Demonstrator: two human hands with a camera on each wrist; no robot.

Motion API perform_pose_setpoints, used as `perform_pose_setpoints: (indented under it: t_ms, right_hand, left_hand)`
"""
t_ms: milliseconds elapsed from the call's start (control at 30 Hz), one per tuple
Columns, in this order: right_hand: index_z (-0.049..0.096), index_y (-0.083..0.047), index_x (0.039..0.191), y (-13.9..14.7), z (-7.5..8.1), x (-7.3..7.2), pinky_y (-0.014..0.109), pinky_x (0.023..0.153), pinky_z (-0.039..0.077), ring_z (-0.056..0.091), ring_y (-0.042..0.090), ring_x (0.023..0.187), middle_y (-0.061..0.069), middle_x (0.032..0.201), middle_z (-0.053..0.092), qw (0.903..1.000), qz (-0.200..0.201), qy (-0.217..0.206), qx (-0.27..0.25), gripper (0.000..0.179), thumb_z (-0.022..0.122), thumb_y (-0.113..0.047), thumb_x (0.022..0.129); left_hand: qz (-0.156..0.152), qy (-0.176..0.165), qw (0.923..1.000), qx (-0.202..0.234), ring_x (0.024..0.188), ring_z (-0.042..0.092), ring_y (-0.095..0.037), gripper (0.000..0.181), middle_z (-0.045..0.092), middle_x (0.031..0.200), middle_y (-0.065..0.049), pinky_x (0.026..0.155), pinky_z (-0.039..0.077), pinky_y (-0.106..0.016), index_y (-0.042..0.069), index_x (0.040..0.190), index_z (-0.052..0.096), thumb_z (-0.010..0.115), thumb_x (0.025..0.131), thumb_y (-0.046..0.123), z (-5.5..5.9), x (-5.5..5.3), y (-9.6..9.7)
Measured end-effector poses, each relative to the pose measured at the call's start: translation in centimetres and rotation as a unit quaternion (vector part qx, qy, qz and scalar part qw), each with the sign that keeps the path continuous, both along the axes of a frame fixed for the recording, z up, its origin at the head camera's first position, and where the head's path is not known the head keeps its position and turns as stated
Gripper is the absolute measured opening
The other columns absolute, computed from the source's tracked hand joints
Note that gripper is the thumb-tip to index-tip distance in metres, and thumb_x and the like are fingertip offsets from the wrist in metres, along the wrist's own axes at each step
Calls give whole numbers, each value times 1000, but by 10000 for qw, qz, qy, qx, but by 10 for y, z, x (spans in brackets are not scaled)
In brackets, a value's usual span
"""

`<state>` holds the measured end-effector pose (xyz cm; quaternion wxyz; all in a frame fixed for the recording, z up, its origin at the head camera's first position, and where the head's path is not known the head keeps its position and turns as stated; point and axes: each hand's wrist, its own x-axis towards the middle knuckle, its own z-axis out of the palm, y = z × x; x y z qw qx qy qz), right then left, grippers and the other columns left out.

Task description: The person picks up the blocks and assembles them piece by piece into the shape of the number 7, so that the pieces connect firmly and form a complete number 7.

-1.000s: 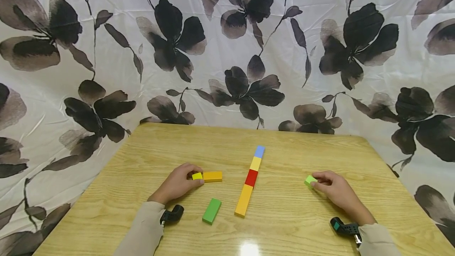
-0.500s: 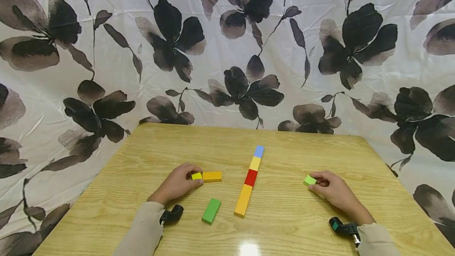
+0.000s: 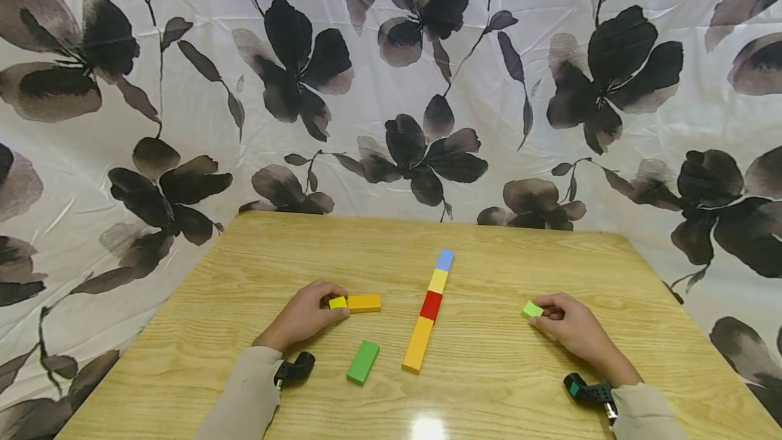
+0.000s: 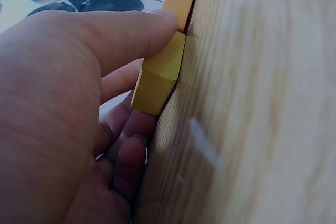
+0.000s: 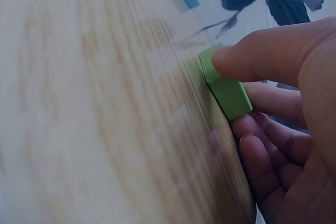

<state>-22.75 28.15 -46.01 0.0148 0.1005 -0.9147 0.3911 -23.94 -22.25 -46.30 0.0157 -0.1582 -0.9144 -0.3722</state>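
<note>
My left hand (image 3: 310,314) pinches a small yellow block (image 4: 157,80) between thumb and fingers. The yellow block lies on the table, end to end with an orange block (image 3: 364,303) that points right. Over on the right, my right hand (image 3: 571,324) pinches a light green block (image 5: 228,90) low at the tabletop, thumb on its near side. Between the hands runs a row of blocks: a blue block (image 3: 445,260) at the far end, then a pale yellow block (image 3: 438,281), a red block (image 3: 431,306) and a long orange block (image 3: 418,345) nearest me.
A green block (image 3: 363,362) lies alone on the wooden table (image 3: 489,386), between my left wrist and the row. Behind the table hangs a white curtain (image 3: 379,107) with dark flowers. A black wrist camera (image 3: 296,367) sits at the left cuff, another at the right.
Both hands keep their grip and stay nearly in place. The right thumb has slid slightly lower along the light green block's near side; the blocks on the table have not visibly moved.
</note>
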Motion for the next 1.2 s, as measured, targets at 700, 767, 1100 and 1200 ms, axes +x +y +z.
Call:
perform_pose_setpoints:
  t_ms: [700,767,1100,1200]
  right_hand:
    - [59,-2,135,-7,2,-12,31,78,51,63,24,103,13,117,65,9977,-246,-214,-599,51,72,-30,95]
    - [58,-2,136,-9,3,-13,31,78,51,63,24,102,13,116,65,9965,-268,-306,-732,51,71,-29,95]
    - [51,2,141,-14,10,-16,33,79,55,68,25,96,23,126,58,9788,-211,-571,-1953,51,68,-17,97]
    - [51,6,140,-18,9,-18,35,78,57,69,27,93,27,123,57,9736,-120,-484,-2228,49,67,-11,97]
  left_hand:
    - [-3,66,9999,-138,83,50,-16,29,59,101,4,75,45,-36,17,118,70,76,92,29,-5,-1,-1]
    - [-30,77,9999,-142,83,50,-16,29,59,101,4,75,44,-36,17,117,70,75,92,29,-5,-2,-2]
    - [2,87,9999,-110,82,50,-16,28,59,99,4,75,45,-36,18,117,71,76,91,29,-6,-3,-2]
    - [-16,115,9999,-104,82,51,-16,27,60,99,4,74,45,-36,18,116,71,76,91,29,-6,-2,-2]
